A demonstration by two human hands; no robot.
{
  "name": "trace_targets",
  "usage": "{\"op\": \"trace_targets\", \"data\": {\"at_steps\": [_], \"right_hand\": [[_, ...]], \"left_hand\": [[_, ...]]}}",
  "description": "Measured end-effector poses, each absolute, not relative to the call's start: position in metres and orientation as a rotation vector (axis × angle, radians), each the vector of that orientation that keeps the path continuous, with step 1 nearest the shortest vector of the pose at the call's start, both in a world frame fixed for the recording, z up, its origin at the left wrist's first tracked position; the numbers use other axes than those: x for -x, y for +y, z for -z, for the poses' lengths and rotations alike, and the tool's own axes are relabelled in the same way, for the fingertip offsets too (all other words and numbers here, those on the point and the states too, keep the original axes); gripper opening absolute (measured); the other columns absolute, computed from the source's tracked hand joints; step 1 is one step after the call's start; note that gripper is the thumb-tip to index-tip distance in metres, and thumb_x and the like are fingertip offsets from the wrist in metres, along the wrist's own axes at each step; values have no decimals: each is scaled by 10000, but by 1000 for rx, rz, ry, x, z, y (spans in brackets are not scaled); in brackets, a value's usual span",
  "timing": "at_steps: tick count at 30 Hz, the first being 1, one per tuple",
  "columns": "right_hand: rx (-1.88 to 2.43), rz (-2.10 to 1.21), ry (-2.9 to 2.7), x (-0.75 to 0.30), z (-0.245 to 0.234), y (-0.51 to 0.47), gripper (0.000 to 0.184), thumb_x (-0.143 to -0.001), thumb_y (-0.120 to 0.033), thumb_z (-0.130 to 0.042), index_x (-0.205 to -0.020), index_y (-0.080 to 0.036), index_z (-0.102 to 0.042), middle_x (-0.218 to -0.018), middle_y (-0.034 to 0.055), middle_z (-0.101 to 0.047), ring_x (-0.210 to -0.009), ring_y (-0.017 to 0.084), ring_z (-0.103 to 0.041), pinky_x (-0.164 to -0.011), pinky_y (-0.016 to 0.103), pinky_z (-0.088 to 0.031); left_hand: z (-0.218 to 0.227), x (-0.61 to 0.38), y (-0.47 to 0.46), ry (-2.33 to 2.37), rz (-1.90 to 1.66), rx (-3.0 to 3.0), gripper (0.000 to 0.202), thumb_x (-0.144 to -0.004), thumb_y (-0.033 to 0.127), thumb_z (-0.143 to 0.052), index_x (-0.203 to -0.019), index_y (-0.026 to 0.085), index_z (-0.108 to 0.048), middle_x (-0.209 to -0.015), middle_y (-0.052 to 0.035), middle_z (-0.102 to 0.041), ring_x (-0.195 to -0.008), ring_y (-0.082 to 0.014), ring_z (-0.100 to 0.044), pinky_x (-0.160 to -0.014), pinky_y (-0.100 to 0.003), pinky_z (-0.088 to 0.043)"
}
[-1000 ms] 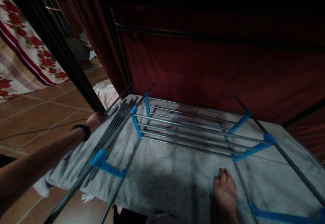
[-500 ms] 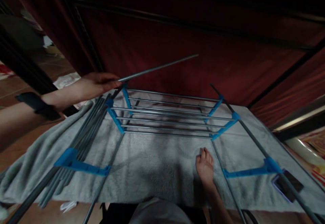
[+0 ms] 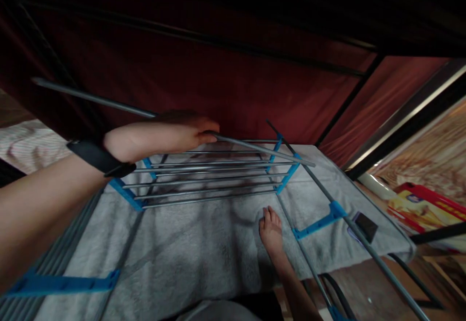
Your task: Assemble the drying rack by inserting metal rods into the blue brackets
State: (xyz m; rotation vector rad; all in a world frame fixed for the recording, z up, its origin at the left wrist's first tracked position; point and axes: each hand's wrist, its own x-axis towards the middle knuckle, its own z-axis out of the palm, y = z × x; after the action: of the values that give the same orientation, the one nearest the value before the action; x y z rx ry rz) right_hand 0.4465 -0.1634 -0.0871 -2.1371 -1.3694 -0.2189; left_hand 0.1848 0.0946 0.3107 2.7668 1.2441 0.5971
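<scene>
My left hand (image 3: 189, 130) is closed around a grey metal tube (image 3: 92, 99), gripping it near the middle. The tube slants across the far side of a rack, and its right end is over the right-hand blue bracket (image 3: 289, 177); whether they touch I cannot tell. Several thin bars (image 3: 207, 199) run between the rack's blue brackets. My right hand (image 3: 271, 228) lies on the grey blanket (image 3: 204, 248), fingers loosely extended and holding nothing, just left of the rack's right leg. My left forearm hides part of the rack's left side.
More loose tubes (image 3: 78, 228) lie at the left, partly behind my arm. A phone (image 3: 366, 227) sits on the blanket beside the right upright. Red cloth (image 3: 233, 88) hangs behind the rack. A red and yellow package (image 3: 422, 209) is at the far right.
My left hand has moved right with the tube, now held mid-length instead of near its end. The view has shifted right. My right hand still rests on the blanket.
</scene>
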Motion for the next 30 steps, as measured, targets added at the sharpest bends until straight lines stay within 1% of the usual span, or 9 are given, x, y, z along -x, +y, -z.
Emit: {"op": "trace_targets", "data": {"at_steps": [3,7,10,15,18,21,23,27,30], "right_hand": [[2119,151,-1328,-447,86,-163,453,-969,-207,-372,-1352,-138,-602,-1441,193,-592,-1354,318,-510,-1140,545,-420],[1945,23,-1202,-454,85,-166,446,-966,-233,-371,-1306,-147,-647,-1386,171,-637,-1329,293,-555,-1145,532,-452],[1811,-46,-1100,-462,87,-169,438,-957,-233,-378,-1279,-188,-673,-1337,136,-675,-1281,255,-610,-1143,488,-483],[1768,-79,-1152,-464,89,-173,388,-960,-242,-425,-1193,-216,-735,-1242,116,-736,-1218,264,-671,-1120,493,-523],[1751,-151,-1316,-457,88,-182,388,-951,-218,-456,-1189,-234,-761,-1258,97,-748,-1238,267,-672,-1129,508,-525],[1717,-194,-1504,-446,85,-200,434,-941,-193,-478,-1276,-260,-745,-1351,83,-720,-1285,260,-657,-1134,507,-533],[1670,-227,-1575,-438,83,-215,432,-946,-186,-478,-1270,-268,-753,-1349,71,-726,-1263,242,-674,-1102,454,-562],[1609,-376,-1512,-425,73,-244,365,-991,-219,-454,-1083,-276,-802,-1085,40,-803,-1002,190,-761,-893,288,-624],[1590,-430,-1384,-419,62,-257,333,-1016,-306,-467,-998,-256,-795,-928,39,-787,-803,177,-743,-735,249,-612]], "left_hand": [[-300,-186,70,996,-378,-2903,394,-1033,492,-479,-1216,188,-648,-1102,-13,-644,-1106,-247,-682,-1036,-429,-427],[-266,-178,1,1089,-437,-2891,279,-1009,352,-514,-1236,311,-673,-1054,-19,-718,-935,-272,-713,-917,-418,-507],[-228,-170,-41,1114,-375,-2827,343,-1005,233,-468,-1266,314,-675,-1084,-44,-754,-907,-268,-724,-844,-398,-535],[-166,-164,-73,1176,-17,-2728,468,-930,3,-382,-1177,213,-720,-1145,-107,-774,-1074,-272,-733,-1022,-453,-512],[-132,-164,-85,1200,51,-2710,664,-841,-107,-308,-1272,213,-699,-1210,-113,-763,-1141,-251,-721,-1082,-465,-483],[-98,-162,-90,1200,-10,-2696,717,-845,-105,-292,-1364,228,-657,-1261,-113,-743,-1179,-239,-700,-1069,-434,-493],[-75,-158,-91,1190,-35,-2670,720,-851,-95,-301,-1388,241,-643,-1296,-109,-729,-1199,-234,-687,-1074,-420,-489],[-34,-150,-94,1144,22,-2584,715,-849,-79,-321,-1393,248,-649,-1383,-105,-696,-1256,-239,-657,-1125,-435,-450],[-10,-147,-100,1088,56,-2514,647,-885,-33,-335,-1361,244,-674,-1329,-105,-716,-1248,-244,-653,-1121,-434,-447]]}}
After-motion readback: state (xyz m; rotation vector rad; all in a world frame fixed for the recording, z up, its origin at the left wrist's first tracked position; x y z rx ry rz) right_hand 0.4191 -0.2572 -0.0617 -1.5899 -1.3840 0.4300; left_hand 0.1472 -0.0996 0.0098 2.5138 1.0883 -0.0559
